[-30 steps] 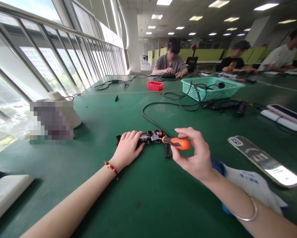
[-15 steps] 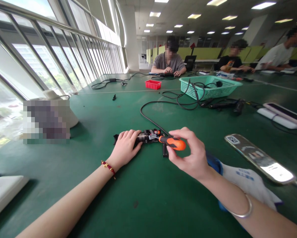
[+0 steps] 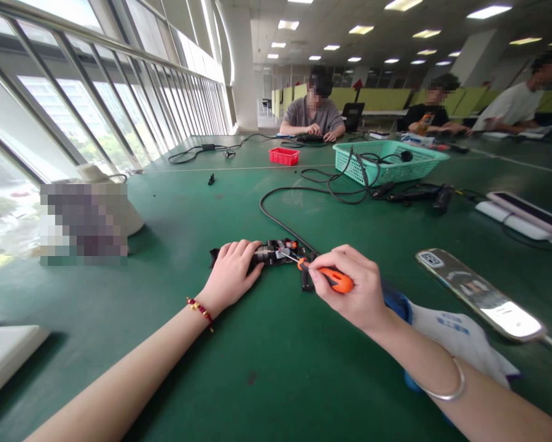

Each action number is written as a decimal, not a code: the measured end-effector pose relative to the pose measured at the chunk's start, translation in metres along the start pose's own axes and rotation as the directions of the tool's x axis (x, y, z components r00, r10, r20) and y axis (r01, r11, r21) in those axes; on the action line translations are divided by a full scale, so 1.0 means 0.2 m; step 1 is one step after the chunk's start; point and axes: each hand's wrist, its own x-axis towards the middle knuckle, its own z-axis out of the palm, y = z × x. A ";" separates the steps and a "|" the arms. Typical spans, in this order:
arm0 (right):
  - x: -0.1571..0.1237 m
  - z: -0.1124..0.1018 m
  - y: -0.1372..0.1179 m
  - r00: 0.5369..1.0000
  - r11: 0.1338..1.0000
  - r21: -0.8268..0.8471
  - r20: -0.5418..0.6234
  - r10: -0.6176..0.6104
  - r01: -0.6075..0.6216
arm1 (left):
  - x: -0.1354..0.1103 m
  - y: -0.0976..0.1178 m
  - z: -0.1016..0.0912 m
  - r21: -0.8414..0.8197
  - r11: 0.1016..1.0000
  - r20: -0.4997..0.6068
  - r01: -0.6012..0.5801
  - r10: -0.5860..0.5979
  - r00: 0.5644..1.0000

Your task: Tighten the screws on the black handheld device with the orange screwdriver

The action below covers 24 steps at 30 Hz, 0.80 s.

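My left hand [image 3: 233,265] is wrapped over the black body of an opened corded device [image 3: 267,253], holding it against the green table. Its inner parts show at the right end, with small red and grey pieces; the exact kind of device I cannot make out. In my right hand [image 3: 353,282] is an orange and black screwdriver [image 3: 341,281], gripped by the handle between thumb and fingers. The screwdriver's shaft points left, and its tip meets the exposed parts. A small black piece [image 3: 307,280] lies just below the handle's front end. From the device a black cord [image 3: 276,216] runs up the table.
A teal basket [image 3: 390,175] with cables stands at the back right, near a red tray [image 3: 283,157]. To the right lie a phone [image 3: 481,294] and a white-and-blue glove [image 3: 455,337] under my forearm. Several people sit across the green table [image 3: 202,380].
My right hand has closed its fingers more tightly round the screwdriver handle, which has tilted down to the right. The left hand stays on the device.
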 end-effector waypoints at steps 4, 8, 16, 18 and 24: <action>0.00 -0.01 0.00 0.999 1.000 -0.003 -0.025 0.031 -0.031 | 0.00 0.00 0.00 -0.007 1.000 -0.001 0.005 -0.005 1.000; 0.00 -0.03 0.02 0.996 0.997 -0.026 -0.052 0.077 -0.078 | 0.00 0.00 -0.01 -0.015 1.000 -0.003 0.001 -0.001 1.000; -0.01 -0.03 0.05 0.987 0.988 -0.045 -0.062 0.148 -0.151 | 0.00 0.00 0.00 -0.001 1.000 0.009 0.007 -0.007 1.000; -0.01 -0.03 0.05 0.988 0.988 -0.044 -0.053 0.145 -0.148 | 0.00 0.00 0.00 -0.001 1.000 0.009 0.007 -0.007 1.000; -0.01 -0.02 0.07 0.983 0.982 -0.054 -0.037 0.179 -0.181 | 0.00 0.00 0.00 0.000 1.000 0.010 0.009 -0.009 1.000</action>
